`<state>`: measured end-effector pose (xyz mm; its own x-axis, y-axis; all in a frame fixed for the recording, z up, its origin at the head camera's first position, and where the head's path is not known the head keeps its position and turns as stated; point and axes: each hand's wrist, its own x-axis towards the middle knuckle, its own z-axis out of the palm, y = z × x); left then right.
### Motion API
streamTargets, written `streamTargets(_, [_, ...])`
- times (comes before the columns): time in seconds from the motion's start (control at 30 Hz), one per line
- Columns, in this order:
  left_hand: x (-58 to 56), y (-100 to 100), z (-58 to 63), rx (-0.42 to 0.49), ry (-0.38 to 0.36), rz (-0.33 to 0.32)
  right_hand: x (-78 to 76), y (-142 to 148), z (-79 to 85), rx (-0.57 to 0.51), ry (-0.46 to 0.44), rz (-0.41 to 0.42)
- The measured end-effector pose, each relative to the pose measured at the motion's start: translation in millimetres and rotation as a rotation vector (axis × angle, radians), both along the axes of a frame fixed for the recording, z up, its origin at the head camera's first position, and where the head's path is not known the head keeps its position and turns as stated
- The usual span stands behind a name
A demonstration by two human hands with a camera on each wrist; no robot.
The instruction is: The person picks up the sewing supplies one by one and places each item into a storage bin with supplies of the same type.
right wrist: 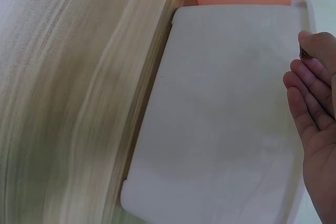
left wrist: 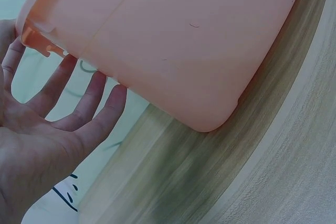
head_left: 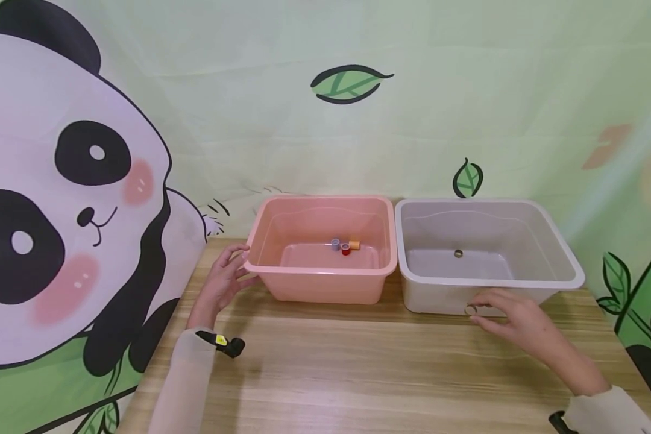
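My right hand (head_left: 512, 319) pinches a small round, ring-like brown piece (head_left: 470, 310) between thumb and fingertips, in front of the grey bin (head_left: 490, 282). In the right wrist view only a dark, gold-flecked bit of this piece (right wrist: 304, 54) shows. A similar small brown piece (head_left: 458, 254) lies on the grey bin's floor. At the left end of the pink bin (head_left: 320, 271), my left hand (head_left: 222, 283) touches the outside with spread, nearly straight fingers (left wrist: 97, 111). Inside that bin lie a blue-grey cylinder (head_left: 335, 243), a red one (head_left: 345, 249) and an orange one (head_left: 355, 245).
Both bins stand side by side at the back of the wooden table (head_left: 325, 367). Close behind them hangs a cloth backdrop (head_left: 239, 120) printed with a panda and leaves. Their raised rims stand between the hands and the bin floors.
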<state>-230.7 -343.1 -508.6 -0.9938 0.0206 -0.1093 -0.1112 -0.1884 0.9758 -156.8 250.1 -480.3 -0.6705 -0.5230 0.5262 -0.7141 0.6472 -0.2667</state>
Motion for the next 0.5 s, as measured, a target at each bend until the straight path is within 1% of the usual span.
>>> streamTargets(0.17, [0.1, 0, -0.1, -0.006, -0.001, -0.001, 3.0, -2, 7.7, 0.015, 0.012, -0.003])
streamTargets(0.37, [0.8, 0, 1.3, 0.003, 0.005, -0.002, 4.8, -2, 16.0, 0.003, 0.004, 0.022])
streamTargets(0.5, [1.0, 0, 1.5, 0.006, 0.005, -0.008, 4.7, -1, 19.7, 0.008, 0.027, 0.031])
